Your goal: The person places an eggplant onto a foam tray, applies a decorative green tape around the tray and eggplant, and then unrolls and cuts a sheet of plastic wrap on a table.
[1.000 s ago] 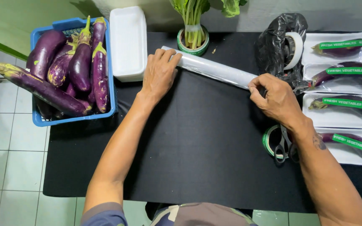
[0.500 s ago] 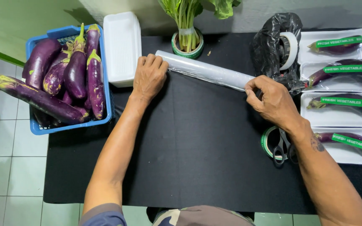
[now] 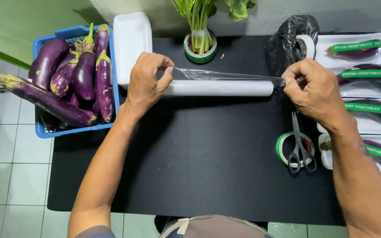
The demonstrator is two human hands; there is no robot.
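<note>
A black table (image 3: 208,176) stands against a pale wall, over a floor of light square tiles; a green-painted wall section shows at upper left. The tabletop is matte and dark across its middle.

A roll of clear cling film (image 3: 219,88) lies crosswise on the far half of the table, parallel to its back edge. The left hand (image 3: 148,83) rests over the roll's left end, thumb and forefinger pinched on the film's edge. The right hand (image 3: 314,90) is closed at the roll's right end, fingertips pinched on the same edge. A strip of film (image 3: 225,76) is stretched between the two hands, lifted just above the roll.

At left, a blue crate (image 3: 73,79) of purple eggplants overhangs the table's edge, with a stack of white foam trays (image 3: 131,42) beside it. Leafy greens (image 3: 199,26) stand upright in a tape ring at the back. A black plastic bag (image 3: 287,39) sits behind the right hand. Wrapped eggplants on trays (image 3: 367,75) line the right side. Scissors (image 3: 300,145) lie across a roll of green tape (image 3: 283,147).
</note>
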